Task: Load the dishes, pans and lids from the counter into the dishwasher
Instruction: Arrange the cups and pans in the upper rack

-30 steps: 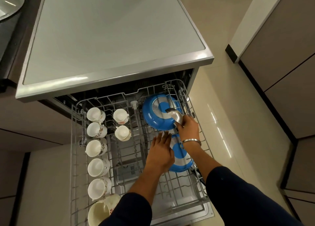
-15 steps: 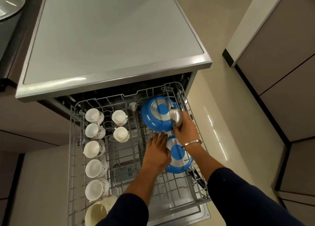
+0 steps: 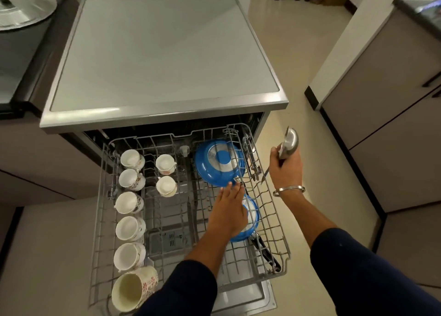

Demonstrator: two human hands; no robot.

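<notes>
Steel ladle (image 3: 289, 142) in right hand (image 3: 285, 166) | beside rack (image 3: 269, 204) | left hand (image 3: 230, 212) on blue pan (image 3: 250, 216)

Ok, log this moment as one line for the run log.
stage: loading rack | left hand: on lower blue pan | right hand: holding steel ladle beside rack | upper blue pan: racked | cups: racked
</notes>
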